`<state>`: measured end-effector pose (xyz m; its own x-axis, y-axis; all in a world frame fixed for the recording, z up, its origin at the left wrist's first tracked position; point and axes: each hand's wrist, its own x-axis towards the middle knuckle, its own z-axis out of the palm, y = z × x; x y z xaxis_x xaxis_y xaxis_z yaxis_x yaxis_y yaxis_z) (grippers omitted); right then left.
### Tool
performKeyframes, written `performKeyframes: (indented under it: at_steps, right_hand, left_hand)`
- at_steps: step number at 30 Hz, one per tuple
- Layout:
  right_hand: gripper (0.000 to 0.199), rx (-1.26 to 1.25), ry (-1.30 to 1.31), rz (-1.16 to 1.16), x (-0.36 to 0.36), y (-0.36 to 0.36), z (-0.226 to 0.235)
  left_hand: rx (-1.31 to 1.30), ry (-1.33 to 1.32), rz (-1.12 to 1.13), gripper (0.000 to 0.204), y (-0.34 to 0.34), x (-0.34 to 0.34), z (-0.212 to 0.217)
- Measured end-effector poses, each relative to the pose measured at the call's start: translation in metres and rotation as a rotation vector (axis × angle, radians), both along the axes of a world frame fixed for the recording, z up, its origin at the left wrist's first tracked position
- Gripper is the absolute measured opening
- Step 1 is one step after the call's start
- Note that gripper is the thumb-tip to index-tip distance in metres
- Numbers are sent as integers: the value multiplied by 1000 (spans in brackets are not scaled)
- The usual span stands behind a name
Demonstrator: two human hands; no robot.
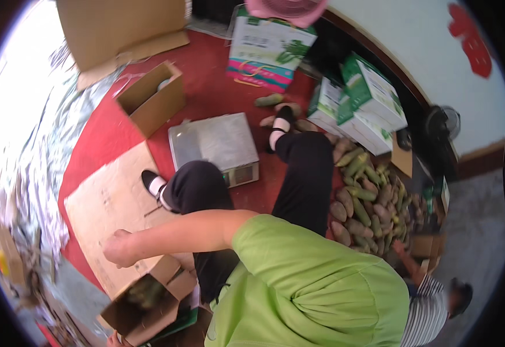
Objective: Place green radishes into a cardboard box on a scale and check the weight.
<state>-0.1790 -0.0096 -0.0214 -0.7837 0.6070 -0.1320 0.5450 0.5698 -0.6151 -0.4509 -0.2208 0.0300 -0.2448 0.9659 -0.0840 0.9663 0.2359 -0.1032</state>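
Note:
My right arm, in a light green sleeve, reaches across my body to the left. The right hand [117, 248] is curled into a fist above a flat cardboard sheet [105, 199]; whatever its fingers may hold is hidden. At the lower left, an open cardboard box [174, 309] tilts on its side, with blurred greenish-brown contents [147, 294]. Fingers of my left hand [114, 339] grip its lower rim, the rest of that hand out of sight. Beyond my knees stands a scale [215, 139] with a bare metal plate.
A pile of long green and brown vegetables [371, 202] lies at right, where a co-worker's hand [400, 247] reaches in. Green-and-white cartons [374, 95] stand behind it. An open brown box [157, 98] sits beyond the scale on the red floor. A black fan [440, 122] is far right.

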Motion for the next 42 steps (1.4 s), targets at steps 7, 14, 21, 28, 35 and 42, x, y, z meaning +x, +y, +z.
performKeyframes:
  at_steps: [7,14,21,28,35,42]
  right_hand:
    - [17,165,255,-405,194,67,52]
    - [22,370,303,-977,460,20,35]
    - [60,-45,592,-1815,648,-93,-8]
    - [77,80,656,-2121,739,-142,-33]
    - [86,237,658,-2295,778,-161,-50]
    - [91,253,1036,-2578,781,-214,-62]
  left_hand:
    - [134,-156,-459,22,73,86,14]
    - [241,-236,-758,23,132,205,11]
    - [192,-510,-1008,17,164,372,36]
    - [54,-731,-1259,19,175,504,22]
    - [-196,-815,-1270,18,194,548,-37]
    - [-293,-757,-1156,19,215,530,-69]
